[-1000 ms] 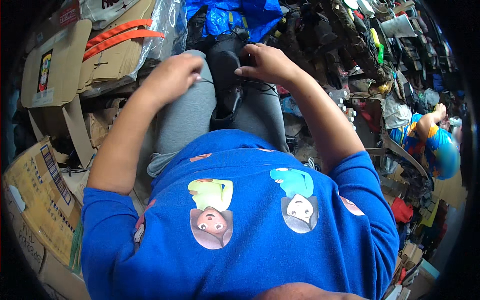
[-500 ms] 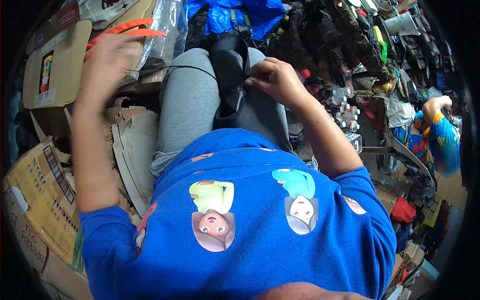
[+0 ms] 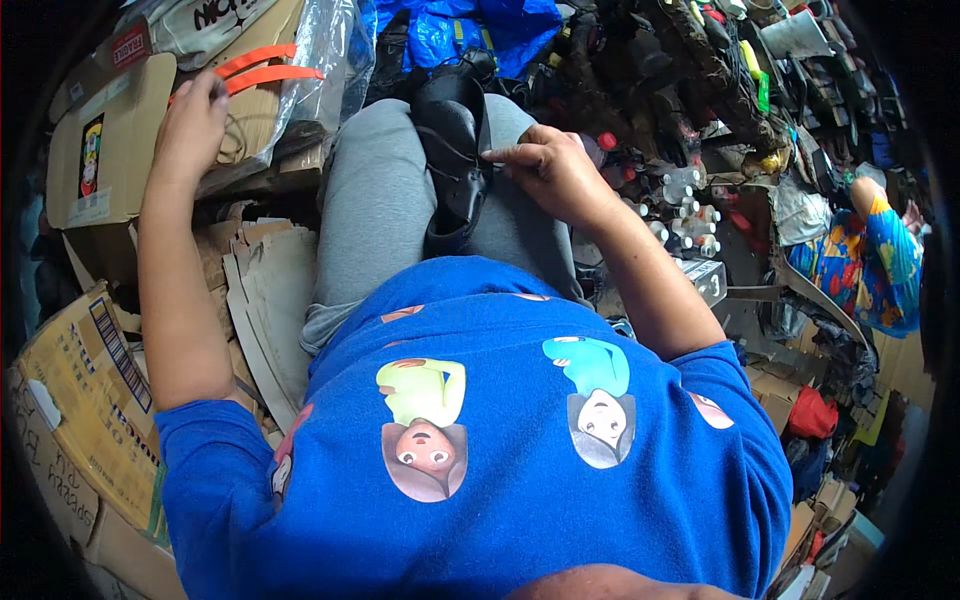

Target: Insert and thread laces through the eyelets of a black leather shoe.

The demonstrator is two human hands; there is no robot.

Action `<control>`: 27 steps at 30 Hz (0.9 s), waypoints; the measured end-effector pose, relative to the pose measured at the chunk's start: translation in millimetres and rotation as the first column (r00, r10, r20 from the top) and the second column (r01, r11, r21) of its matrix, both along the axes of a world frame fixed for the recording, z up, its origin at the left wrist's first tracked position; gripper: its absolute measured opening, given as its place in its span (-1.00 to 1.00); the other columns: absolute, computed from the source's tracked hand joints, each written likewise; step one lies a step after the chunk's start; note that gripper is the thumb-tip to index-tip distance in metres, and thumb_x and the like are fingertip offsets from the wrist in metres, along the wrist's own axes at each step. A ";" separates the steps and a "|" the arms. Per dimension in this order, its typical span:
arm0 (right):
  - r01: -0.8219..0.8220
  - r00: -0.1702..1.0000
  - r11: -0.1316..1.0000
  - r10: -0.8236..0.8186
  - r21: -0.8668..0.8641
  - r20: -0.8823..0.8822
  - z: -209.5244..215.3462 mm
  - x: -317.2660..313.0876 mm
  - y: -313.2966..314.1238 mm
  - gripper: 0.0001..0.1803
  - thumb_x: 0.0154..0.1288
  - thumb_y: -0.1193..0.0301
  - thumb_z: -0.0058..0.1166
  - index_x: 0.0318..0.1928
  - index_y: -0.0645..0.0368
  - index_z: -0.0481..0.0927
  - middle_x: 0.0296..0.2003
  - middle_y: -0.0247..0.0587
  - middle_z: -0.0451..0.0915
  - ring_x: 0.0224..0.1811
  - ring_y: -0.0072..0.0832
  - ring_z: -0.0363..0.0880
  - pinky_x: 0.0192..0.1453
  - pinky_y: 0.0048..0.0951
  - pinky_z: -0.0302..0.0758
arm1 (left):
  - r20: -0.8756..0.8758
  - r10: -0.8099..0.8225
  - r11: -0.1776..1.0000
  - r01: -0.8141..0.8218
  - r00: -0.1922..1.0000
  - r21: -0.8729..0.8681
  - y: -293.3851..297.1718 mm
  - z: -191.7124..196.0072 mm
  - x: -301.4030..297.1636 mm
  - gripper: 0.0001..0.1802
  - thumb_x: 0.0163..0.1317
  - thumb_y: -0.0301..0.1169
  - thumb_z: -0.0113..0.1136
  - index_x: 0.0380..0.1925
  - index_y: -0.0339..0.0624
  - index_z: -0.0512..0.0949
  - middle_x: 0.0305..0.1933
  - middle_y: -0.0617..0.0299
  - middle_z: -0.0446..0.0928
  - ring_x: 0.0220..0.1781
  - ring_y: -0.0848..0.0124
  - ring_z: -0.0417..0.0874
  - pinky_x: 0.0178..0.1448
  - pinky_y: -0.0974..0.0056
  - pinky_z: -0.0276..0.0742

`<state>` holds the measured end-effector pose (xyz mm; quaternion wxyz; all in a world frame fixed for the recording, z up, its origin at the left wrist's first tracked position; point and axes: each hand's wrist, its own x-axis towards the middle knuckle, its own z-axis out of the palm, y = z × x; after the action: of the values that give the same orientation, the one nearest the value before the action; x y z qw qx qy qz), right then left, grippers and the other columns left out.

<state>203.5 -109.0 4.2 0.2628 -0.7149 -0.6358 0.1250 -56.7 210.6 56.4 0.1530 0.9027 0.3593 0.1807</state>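
A black shoe point(image 3: 460, 190) lies between my grey-clad thighs, its opening and lace area facing up. My right hand point(image 3: 560, 172) is at the shoe's right edge, index finger stretched out to touch it. Its other fingers are curled, and anything held in them is hidden. Off to the left, my left hand point(image 3: 192, 125) is raised beside the orange strips point(image 3: 270, 65), with fingers bent together. What it holds, if anything, is too small to make out. A thin dark lace or cord point(image 3: 445, 138) lies across the shoe.
An open cardboard box point(image 3: 120, 150) and flattened cardboard point(image 3: 110, 400) stand on my left. Blue plastic sheeting point(image 3: 510, 30) lies beyond my knees. Small clear bottles point(image 3: 690, 215) and piled clutter are to the right. Another person in a colourful shirt point(image 3: 840, 265) is at far right.
My left hand has slowed and moved slightly left and down. The dark cord that stretched from the shoe toward it no longer shows there. My right index finger has straightened against the shoe.
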 end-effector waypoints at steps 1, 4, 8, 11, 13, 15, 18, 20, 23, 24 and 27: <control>-0.009 1.000 1.000 0.009 0.005 -0.003 -0.2 -2.7 -0.4 -0.67 0.05 0.55 0.19 -0.16 -0.11 0.72 -0.46 -0.25 0.50 -0.38 -0.37 0.52 -0.25 -0.34 0.46 | -0.044 -0.049 0.997 0.052 0.998 0.059 2.7 -7.9 -10.8 -0.81 0.20 -0.57 -0.07 -0.19 -0.26 0.45 -0.20 0.02 0.47 -0.11 0.13 0.51 0.03 0.19 0.40; 0.071 0.989 0.996 -0.063 -0.061 0.131 -2.3 -12.9 -8.6 -0.65 0.06 0.44 0.15 -0.12 -0.25 0.70 -0.42 -0.33 0.50 -0.22 -0.35 0.50 -0.06 -0.21 0.26 | 0.027 -0.200 0.978 0.201 0.979 -0.059 -51.8 -15.2 6.2 -0.59 0.04 -0.74 -0.19 -0.16 -0.22 0.52 -0.11 -0.05 0.42 0.03 0.05 0.46 0.14 0.10 0.38; 0.119 0.977 0.993 -0.113 -0.024 0.181 -1.7 -19.8 -10.8 -0.62 0.05 0.44 0.14 -0.09 -0.25 0.69 -0.39 -0.35 0.50 -0.17 -0.35 0.46 -0.02 -0.20 0.24 | 0.246 -0.320 0.869 0.387 0.915 -0.309 -138.1 -28.1 35.2 -0.42 -0.02 -0.83 -0.06 -0.02 -0.11 0.59 -0.25 0.16 0.42 -0.36 0.37 0.52 -0.18 0.32 0.50; 0.117 0.986 0.992 -0.109 -0.052 0.124 -3.3 -16.9 -9.6 -0.62 0.06 0.43 0.15 -0.08 -0.28 0.69 -0.38 -0.37 0.50 -0.16 -0.35 0.45 0.00 -0.21 0.22 | 0.196 -0.397 0.904 0.419 0.897 -0.087 -157.5 -46.6 48.3 -0.80 -0.01 -0.57 0.24 -0.33 -0.13 0.66 -0.39 0.17 0.52 -0.29 0.22 0.56 -0.14 0.17 0.45; 0.112 0.991 0.990 -0.106 -0.080 0.080 -4.8 -8.8 -8.4 -0.62 0.07 0.42 0.15 -0.08 -0.31 0.69 -0.38 -0.38 0.50 -0.16 -0.35 0.44 0.00 -0.21 0.22 | 0.104 -0.422 0.906 0.422 0.900 0.030 -158.8 -51.2 55.2 -0.85 0.00 -0.52 0.26 -0.37 -0.11 0.66 -0.40 0.22 0.52 -0.26 0.24 0.55 -0.12 0.16 0.41; 0.029 0.999 0.994 -0.025 -0.104 0.035 -4.6 1.9 -5.8 -0.56 0.06 0.54 0.10 -0.06 -0.24 0.69 -0.41 -0.39 0.48 -0.22 -0.39 0.43 -0.02 -0.33 0.33 | 0.022 -0.356 0.929 0.351 0.934 0.114 -157.9 -53.0 62.5 -0.86 -0.01 -0.43 0.30 -0.38 -0.02 0.68 -0.42 0.28 0.49 -0.20 0.28 0.51 -0.05 0.17 0.33; -0.008 1.000 0.988 0.007 -0.153 -0.008 2.2 13.9 3.3 -0.54 0.04 0.58 0.07 -0.10 -0.25 0.71 -0.40 -0.39 0.49 -0.21 -0.38 0.44 -0.01 -0.38 0.36 | 0.286 -0.425 0.861 0.481 0.859 -0.163 -146.7 -60.0 74.9 -0.84 -0.02 -0.41 0.32 -0.38 0.07 0.70 -0.45 0.31 0.44 -0.21 0.31 0.48 -0.04 0.19 0.30; -0.008 0.999 0.982 -0.002 -0.190 -0.051 -0.2 22.1 9.9 -0.59 0.10 0.57 0.08 -0.12 -0.25 0.71 -0.37 -0.37 0.49 -0.17 -0.39 0.43 0.03 -0.39 0.37 | 0.248 -0.453 0.854 0.496 0.857 -0.156 -143.2 -63.0 81.7 -0.83 -0.02 -0.40 0.33 -0.37 0.11 0.70 -0.45 0.33 0.43 -0.21 0.32 0.47 -0.03 0.21 0.29; -0.050 0.986 0.969 0.009 -0.244 -0.166 -0.4 26.4 15.5 -0.72 0.22 0.48 0.11 -0.12 -0.18 0.71 -0.32 -0.35 0.49 -0.10 -0.41 0.40 0.08 -0.41 0.36 | 0.204 -0.480 0.845 0.512 0.853 -0.151 -140.6 -68.2 84.5 -0.83 -0.02 -0.40 0.33 -0.37 0.15 0.71 -0.46 0.35 0.41 -0.22 0.35 0.45 -0.03 0.22 0.28; -0.052 0.986 0.968 0.011 -0.245 -0.166 -1.4 27.3 16.4 -0.72 0.22 0.48 0.11 -0.12 -0.18 0.71 -0.32 -0.35 0.49 -0.10 -0.41 0.40 0.08 -0.41 0.36 | 0.199 -0.484 0.844 0.515 0.852 -0.152 -139.9 -69.5 84.5 -0.83 -0.01 -0.40 0.32 -0.37 0.16 0.71 -0.46 0.36 0.40 -0.22 0.36 0.45 -0.03 0.22 0.28; -0.072 0.965 0.965 0.004 -0.252 -0.262 -4.7 30.9 17.3 -0.72 0.21 0.49 0.11 -0.11 -0.14 0.71 -0.33 -0.37 0.47 -0.11 -0.44 0.39 0.08 -0.43 0.34 | 0.192 -0.467 0.846 0.499 0.863 -0.188 -138.7 -70.9 85.5 -0.82 0.00 -0.41 0.32 -0.36 0.16 0.71 -0.45 0.36 0.41 -0.22 0.36 0.45 -0.03 0.23 0.27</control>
<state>234.4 -91.6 -0.5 0.2455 -0.7082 -0.5879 0.3043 28.8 71.9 -14.6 0.3220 0.9252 0.1270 0.1555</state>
